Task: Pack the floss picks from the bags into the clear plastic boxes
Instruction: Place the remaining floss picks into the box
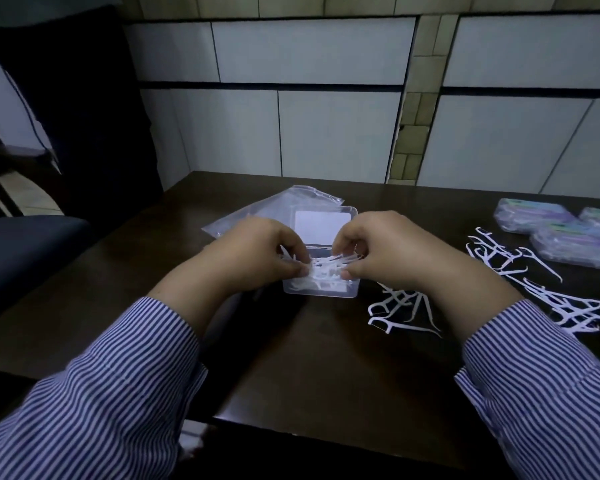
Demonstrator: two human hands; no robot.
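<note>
Left hand: the left hand point(257, 251) is over the near left part of the clear box. Its fingers are curled and its grip pinches one end of a bunch of floss picks.
Right hand: the right hand point(383, 249) is over the near right part of the box. Its fingers are curled too, and its grip pinches the other end of the same bunch.
Bunch of floss picks: the white bunch of floss picks point(321, 266) is held between both hands, right at the open top of the box. Some picks lie inside the box under it.
Clear box: the clear box point(317, 291) sits on the table in the middle, with its lid point(321, 225) open and leaning back.
Empty bags: flat see-through bags point(274, 209) lie on the table behind the box, partly under it.
Loose floss picks: more loose floss picks point(400, 310) lie on the table just right of the box, and another pile point(520, 268) is farther right.
Full boxes: filled boxes point(568, 233) with purple and green inside sit at the far right.
Table: the table point(326, 368) is dark brown.
Sleeves: both arms wear blue and white striped sleeves point(94, 400).
Wall: a tiled wall point(312, 98) stands behind the table.
</note>
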